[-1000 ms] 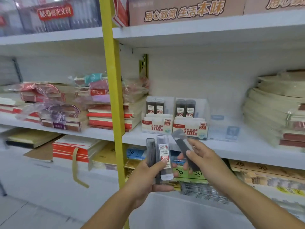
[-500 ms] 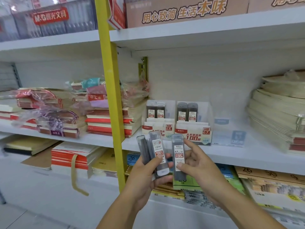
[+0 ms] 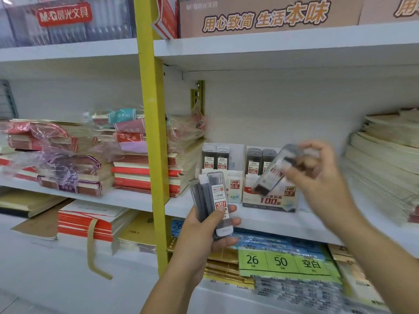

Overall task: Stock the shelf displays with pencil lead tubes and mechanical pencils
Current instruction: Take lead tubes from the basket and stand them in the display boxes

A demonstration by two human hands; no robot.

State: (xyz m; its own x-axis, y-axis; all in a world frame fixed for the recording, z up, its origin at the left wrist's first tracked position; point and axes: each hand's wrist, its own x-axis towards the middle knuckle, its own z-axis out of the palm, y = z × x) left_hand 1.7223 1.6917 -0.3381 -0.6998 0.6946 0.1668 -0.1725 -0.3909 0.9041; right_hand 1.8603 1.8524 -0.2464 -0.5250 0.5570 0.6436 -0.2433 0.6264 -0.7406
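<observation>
Between the thumb and fingers of your right hand (image 3: 317,177) sits 1 lead tube (image 3: 273,172), pinched near its upper end, tilted and blurred, just in front of the HB 0.7 display box (image 3: 272,201). Your left hand (image 3: 204,236) wraps around a bundle of tubes (image 3: 208,198), held upright before the HB 0.5 display box (image 3: 235,185). Both boxes stand side by side on the white shelf (image 3: 260,219), with 2 stocked tubes (image 3: 216,157) showing in each; notebook stacks (image 3: 131,175) lie to their left.

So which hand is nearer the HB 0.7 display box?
Right. The right hand holds a tilted lead tube in front of the HB 0.7 display box; the left hand grips a bundle of tubes lower left, by the HB 0.5 box.
</observation>
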